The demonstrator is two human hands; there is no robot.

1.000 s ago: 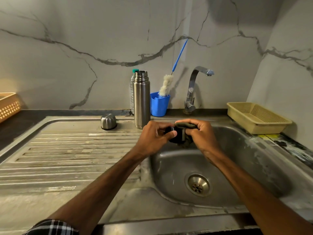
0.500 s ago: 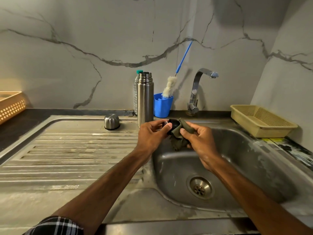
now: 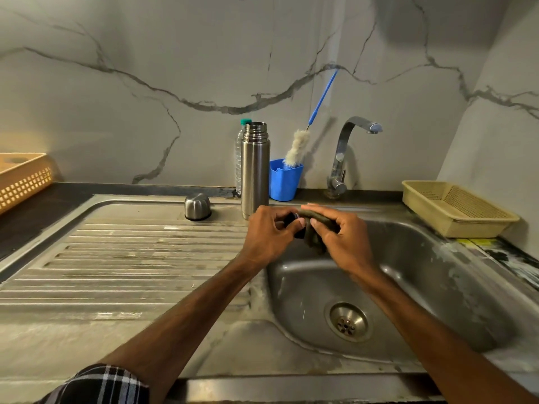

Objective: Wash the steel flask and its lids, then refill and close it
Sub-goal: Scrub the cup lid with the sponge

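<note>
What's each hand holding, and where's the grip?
Left hand pinches a small dark lid by its edge; right hand holds a dark cloth wrapped over it.

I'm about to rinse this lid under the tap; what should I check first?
1. Left hand grips the small black lid: ok.
2. Right hand holds the scrub pad on it: ok.
3. Both are above the sink: ok.
4. Tap running: not ok, no water shows.
5. Flask upright and open: ok.
6. Lid scrubbed clean: cannot tell.
</note>
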